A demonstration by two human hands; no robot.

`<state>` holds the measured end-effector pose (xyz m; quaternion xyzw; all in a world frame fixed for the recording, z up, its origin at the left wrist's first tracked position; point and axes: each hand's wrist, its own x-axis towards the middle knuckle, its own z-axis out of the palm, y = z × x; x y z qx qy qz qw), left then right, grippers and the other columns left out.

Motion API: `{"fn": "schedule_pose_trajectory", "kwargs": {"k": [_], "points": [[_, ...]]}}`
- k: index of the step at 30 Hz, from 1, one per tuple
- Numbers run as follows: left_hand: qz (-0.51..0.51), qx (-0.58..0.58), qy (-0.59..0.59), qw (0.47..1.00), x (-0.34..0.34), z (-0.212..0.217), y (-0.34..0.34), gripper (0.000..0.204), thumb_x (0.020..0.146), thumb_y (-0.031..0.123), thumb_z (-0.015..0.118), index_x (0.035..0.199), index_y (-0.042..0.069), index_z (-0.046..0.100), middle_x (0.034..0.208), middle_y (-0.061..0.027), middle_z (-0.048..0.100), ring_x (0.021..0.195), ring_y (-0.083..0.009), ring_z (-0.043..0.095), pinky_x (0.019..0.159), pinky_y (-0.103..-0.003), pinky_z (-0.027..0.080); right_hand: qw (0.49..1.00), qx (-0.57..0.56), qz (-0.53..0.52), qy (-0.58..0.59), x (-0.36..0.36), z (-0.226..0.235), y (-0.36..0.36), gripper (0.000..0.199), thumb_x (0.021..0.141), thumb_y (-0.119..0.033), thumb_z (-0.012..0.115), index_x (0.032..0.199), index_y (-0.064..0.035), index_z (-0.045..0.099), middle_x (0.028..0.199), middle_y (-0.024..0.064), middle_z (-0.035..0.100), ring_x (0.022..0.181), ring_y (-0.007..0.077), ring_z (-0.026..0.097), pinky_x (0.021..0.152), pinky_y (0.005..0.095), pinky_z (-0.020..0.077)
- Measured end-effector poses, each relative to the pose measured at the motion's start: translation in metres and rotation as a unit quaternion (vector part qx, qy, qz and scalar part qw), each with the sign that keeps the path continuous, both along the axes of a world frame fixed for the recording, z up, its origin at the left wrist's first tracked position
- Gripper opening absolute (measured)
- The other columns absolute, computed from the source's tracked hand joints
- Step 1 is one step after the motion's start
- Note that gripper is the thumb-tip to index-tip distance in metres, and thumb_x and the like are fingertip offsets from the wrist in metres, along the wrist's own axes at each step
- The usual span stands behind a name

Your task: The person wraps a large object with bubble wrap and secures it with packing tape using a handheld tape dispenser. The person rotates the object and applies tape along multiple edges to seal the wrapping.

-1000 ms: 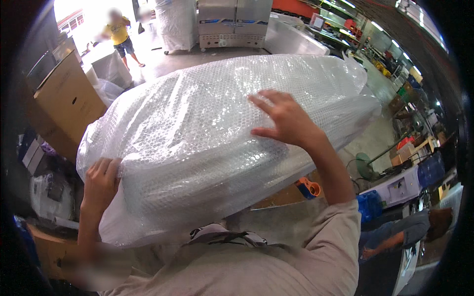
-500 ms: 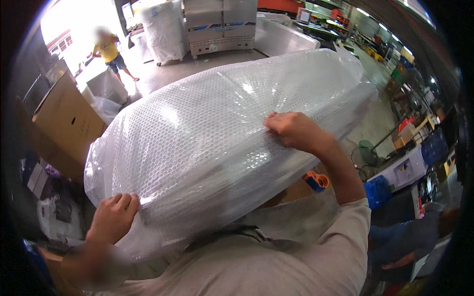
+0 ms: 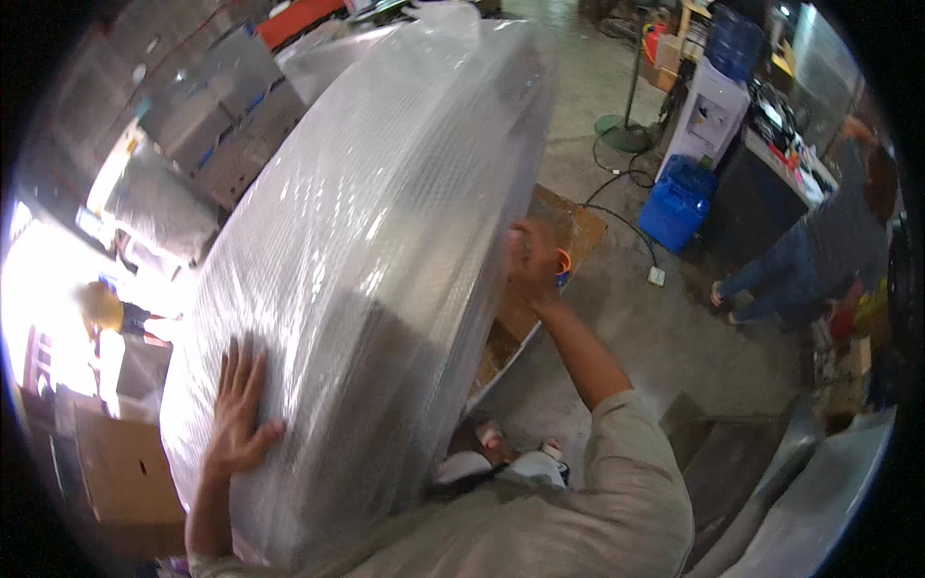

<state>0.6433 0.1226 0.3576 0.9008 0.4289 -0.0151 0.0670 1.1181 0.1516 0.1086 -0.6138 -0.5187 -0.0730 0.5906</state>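
Big bubble-wrapped bundle, long and rounded, stands tilted on end right in front of the person, filling the centre of the view from near the lower edge up to the top. Wrap is clear with shiny highlights; what is inside cannot be made out.

Left hand: grip open, palm pressed flat on the bundle's lower left face, fingers spread and pointing up, thumb out to the right. It wraps nothing, just presses.

Right hand: on the bundle's right edge about halfway up, arm stretched out from the grey sleeve. Fingers lie against or curl round the edge; blurred, so how far the grip closes cannot be told. Touching the wrap for sure.

Bundle sits between both hands, lower end close to the person's chest, upper end leaning away.

Around: concrete floor; flat cardboard sheet on the floor behind the right hand; blue water jug near a white water dispenser; a stand fan's base with a black cable. Another person bends over at the right, well apart. Cardboard box at lower left. More wrapped goods upper left.
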Motion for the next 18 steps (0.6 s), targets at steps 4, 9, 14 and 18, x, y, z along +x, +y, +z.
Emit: {"fn": "schedule_pose_trajectory", "kwargs": {"k": [4,9,14,18], "points": [[-0.017,-0.026,-0.007,0.999,-0.003,0.006,-0.005,0.110,0.089,0.084,0.029,0.162,0.004,0.022,0.168,-0.0260,0.016,0.157,-0.0432,0.007,0.126,-0.057,0.005,0.948,-0.210,-0.171,-0.170,0.056,-0.158,0.000,0.033,0.101,-0.024,0.056,0.122,-0.0006,0.065,0.122,0.0221,0.066,0.116,0.0355,0.062,0.098,0.0472,0.0483],[-0.063,-0.033,-0.016,0.997,-0.005,0.006,-0.003,0.106,0.092,0.080,0.030,0.162,0.000,0.020,0.168,-0.0268,0.015,0.157,-0.0422,0.007,0.126,-0.057,0.005,0.943,-0.191,0.031,0.271,0.077,-0.221,-0.003,0.036,0.097,-0.024,0.064,0.124,-0.0007,0.064,0.128,0.0152,0.065,0.119,0.0284,0.061,0.101,0.0421,0.0454],[-0.142,-0.056,0.025,0.988,-0.018,0.007,0.000,0.107,0.095,0.080,0.027,0.163,0.000,0.005,0.169,-0.0259,0.001,0.157,-0.0407,-0.004,0.127,-0.055,0.000,0.933,-0.345,-0.005,0.098,0.082,-0.061,-0.100,0.048,0.100,-0.039,0.066,0.117,0.0058,0.066,0.097,0.0209,0.072,0.088,0.0318,0.070,0.079,0.0418,0.0537],[-0.197,-0.034,0.016,0.980,-0.023,0.000,0.005,0.110,0.095,0.080,0.023,0.160,-0.008,0.007,0.167,-0.0301,0.000,0.156,-0.0449,-0.005,0.127,-0.055,0.001,0.933,-0.156,0.281,0.161,-0.010,0.190,-0.079,0.044,0.105,-0.041,0.057,0.115,0.0015,0.062,0.086,0.0108,0.069,0.070,0.0182,0.068,0.061,0.0310,0.0556]]}}
